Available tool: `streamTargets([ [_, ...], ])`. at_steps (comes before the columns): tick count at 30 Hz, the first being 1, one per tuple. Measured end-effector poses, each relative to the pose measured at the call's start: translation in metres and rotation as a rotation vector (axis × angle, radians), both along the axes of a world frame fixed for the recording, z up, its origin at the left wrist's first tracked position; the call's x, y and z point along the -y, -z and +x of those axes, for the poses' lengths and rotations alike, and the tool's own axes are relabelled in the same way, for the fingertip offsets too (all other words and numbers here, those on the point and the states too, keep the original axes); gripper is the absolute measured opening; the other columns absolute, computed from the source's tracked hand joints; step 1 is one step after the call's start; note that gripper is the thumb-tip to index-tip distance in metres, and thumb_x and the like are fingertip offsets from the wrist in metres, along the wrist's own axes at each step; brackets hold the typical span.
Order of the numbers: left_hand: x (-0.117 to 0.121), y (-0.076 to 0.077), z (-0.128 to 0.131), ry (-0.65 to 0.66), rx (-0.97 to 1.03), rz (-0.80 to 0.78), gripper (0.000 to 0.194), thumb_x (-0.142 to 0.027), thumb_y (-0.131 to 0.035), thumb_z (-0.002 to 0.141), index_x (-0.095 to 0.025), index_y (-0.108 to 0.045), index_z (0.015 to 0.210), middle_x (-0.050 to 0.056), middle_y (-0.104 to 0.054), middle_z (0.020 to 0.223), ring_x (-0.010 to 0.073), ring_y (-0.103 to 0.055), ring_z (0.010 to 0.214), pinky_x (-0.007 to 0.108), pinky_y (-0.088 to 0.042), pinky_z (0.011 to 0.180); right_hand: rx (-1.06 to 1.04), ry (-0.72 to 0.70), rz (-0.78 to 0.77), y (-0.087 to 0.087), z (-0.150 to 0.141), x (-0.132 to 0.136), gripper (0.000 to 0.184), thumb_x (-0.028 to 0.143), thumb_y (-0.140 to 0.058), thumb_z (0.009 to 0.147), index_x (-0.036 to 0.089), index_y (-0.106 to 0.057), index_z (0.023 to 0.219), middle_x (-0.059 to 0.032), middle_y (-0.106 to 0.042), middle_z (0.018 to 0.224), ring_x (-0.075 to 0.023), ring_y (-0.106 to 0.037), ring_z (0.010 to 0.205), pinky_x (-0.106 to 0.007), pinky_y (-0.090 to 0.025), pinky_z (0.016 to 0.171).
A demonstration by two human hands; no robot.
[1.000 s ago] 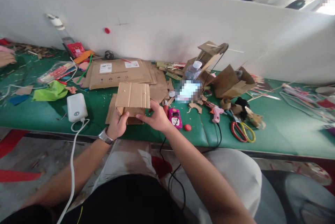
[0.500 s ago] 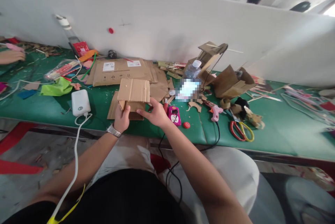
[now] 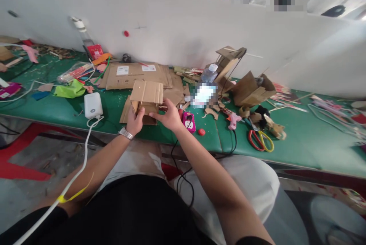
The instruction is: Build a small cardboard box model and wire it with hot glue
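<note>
Cardboard box (image 3: 147,92), fingers of both hands partly hidden

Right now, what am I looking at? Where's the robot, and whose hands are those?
There's no robot here, just a person. One camera on their head looks forward and down, so you see nearly what they see. The left hand, below a silvery watch, and the right hand hold a small cardboard box between them. On the green table lie scissors with one red and one yellow handle, a pink glue gun, a white block with a cable, and flat cardboard. A clear bottle stands farther back. The blurry squares hide what's underneath, so I can't tell you about that.
</note>
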State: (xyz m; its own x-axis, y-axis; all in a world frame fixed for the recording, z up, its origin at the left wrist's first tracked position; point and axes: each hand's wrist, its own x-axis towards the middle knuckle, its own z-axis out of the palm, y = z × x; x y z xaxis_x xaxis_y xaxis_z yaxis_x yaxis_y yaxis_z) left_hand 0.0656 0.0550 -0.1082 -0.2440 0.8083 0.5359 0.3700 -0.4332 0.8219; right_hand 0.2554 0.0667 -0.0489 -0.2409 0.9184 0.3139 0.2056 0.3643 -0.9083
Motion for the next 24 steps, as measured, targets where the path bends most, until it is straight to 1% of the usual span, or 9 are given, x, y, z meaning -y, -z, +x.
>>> streamTargets([
  [3,-0.001,-0.001,0.000,0.006,-0.005,0.001,0.068,-0.069,-0.054,0.100,-0.013,-0.066,0.136,0.023,-0.071,0.139,0.0340,-0.067,0.134,0.049,-0.051,0.120,-0.027,-0.002,-0.009,0.003,0.000,0.004,0.072,0.057,-0.092,0.071,0.017,-0.065,0.124,-0.0123,-0.075,0.121,-0.0220,-0.074,0.104,-0.039,-0.064,0.099],
  [7,-0.003,0.000,0.000,0.005,-0.012,0.010,0.068,-0.072,-0.054,0.098,-0.014,-0.069,0.131,0.020,-0.074,0.133,0.0331,-0.069,0.130,0.048,-0.051,0.120,0.043,0.020,0.011,0.003,0.005,0.006,0.067,0.057,-0.092,0.072,0.021,-0.067,0.121,-0.0104,-0.076,0.118,-0.0237,-0.076,0.101,-0.041,-0.067,0.093],
  [9,-0.004,0.001,-0.001,0.004,0.004,0.007,0.069,-0.074,-0.054,0.097,-0.015,-0.069,0.130,0.020,-0.073,0.135,0.0336,-0.068,0.133,0.048,-0.049,0.122,0.087,0.016,0.037,0.001,0.007,0.006,0.064,0.055,-0.091,0.075,0.021,-0.068,0.123,-0.0107,-0.076,0.119,-0.0245,-0.076,0.101,-0.042,-0.067,0.092],
  [11,-0.005,0.001,-0.001,0.004,0.019,0.010,0.072,-0.075,-0.055,0.096,-0.015,-0.068,0.133,0.020,-0.071,0.140,0.0343,-0.064,0.138,0.049,-0.046,0.125,0.109,-0.016,0.061,-0.001,0.010,0.005,0.061,0.051,-0.091,0.077,0.021,-0.068,0.125,-0.0111,-0.076,0.121,-0.0253,-0.076,0.104,-0.043,-0.066,0.095],
  [14,-0.003,0.001,0.000,0.013,0.024,0.014,0.074,-0.075,-0.055,0.096,-0.015,-0.066,0.137,0.021,-0.069,0.142,0.0343,-0.063,0.140,0.049,-0.045,0.127,0.067,-0.075,0.056,-0.004,0.014,0.004,0.059,0.047,-0.088,0.080,0.021,-0.066,0.128,-0.0115,-0.075,0.126,-0.0257,-0.075,0.113,-0.044,-0.063,0.101],
  [19,-0.001,0.003,0.001,-0.015,0.015,0.010,0.069,-0.071,-0.053,0.100,-0.016,-0.064,0.140,0.020,-0.068,0.144,0.0337,-0.063,0.140,0.050,-0.044,0.127,-0.033,-0.114,0.042,-0.008,0.014,0.007,0.056,0.045,-0.083,0.085,0.020,-0.063,0.131,-0.0128,-0.074,0.130,-0.0249,-0.073,0.118,-0.040,-0.063,0.099],
  [22,-0.001,0.006,0.001,-0.023,-0.012,0.005,0.064,-0.067,-0.053,0.101,-0.016,-0.066,0.138,0.020,-0.070,0.141,0.0337,-0.063,0.140,0.050,-0.046,0.125,-0.024,-0.106,0.062,-0.012,0.013,0.009,0.047,0.040,-0.076,0.091,0.021,-0.063,0.131,-0.0114,-0.075,0.127,-0.0229,-0.075,0.112,-0.038,-0.063,0.097],
  [24,0.000,0.008,0.002,-0.026,-0.021,0.003,0.062,-0.066,-0.054,0.101,-0.016,-0.067,0.136,0.020,-0.071,0.138,0.0342,-0.064,0.138,0.050,-0.049,0.123,0.000,-0.096,0.077,-0.016,0.014,0.008,0.036,0.037,-0.070,0.095,0.021,-0.065,0.127,-0.0105,-0.077,0.122,-0.0219,-0.076,0.105,-0.036,-0.064,0.091],
])
